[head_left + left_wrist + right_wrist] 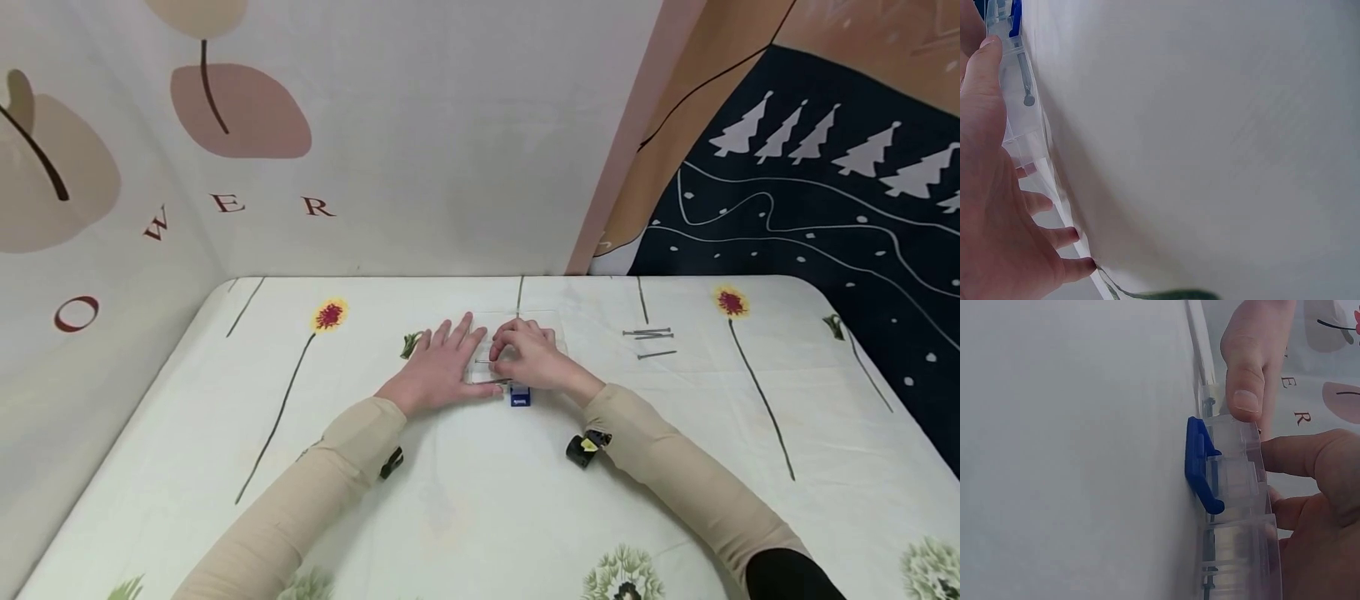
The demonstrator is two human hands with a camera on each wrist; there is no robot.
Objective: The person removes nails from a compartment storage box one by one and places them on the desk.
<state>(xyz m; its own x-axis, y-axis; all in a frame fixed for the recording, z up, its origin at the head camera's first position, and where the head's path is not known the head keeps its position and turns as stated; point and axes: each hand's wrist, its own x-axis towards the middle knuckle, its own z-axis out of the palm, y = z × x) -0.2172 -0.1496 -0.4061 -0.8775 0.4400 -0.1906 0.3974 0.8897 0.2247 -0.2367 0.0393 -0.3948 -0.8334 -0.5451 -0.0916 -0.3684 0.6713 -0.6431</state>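
A clear plastic compartment box (1235, 481) lies on the table, its blue latch (520, 395) on the side nearest me. Nails lie inside it; one nail (1026, 81) shows through the wall in the left wrist view. My left hand (441, 367) rests spread at the box's left side, its thumb along the front edge. Above the box, my right hand (528, 357) bends its fingers and pinches a nail (482, 361), whose head end points left. The right fingertips are partly hidden behind the box walls in the right wrist view.
Several loose nails (657, 355) lie on the table to the right of the box. A white cloth with printed flowers covers the table (450, 500). Behind it hangs a pale printed curtain (450, 167), with a dark tree-patterned cloth (810, 200) at the right.
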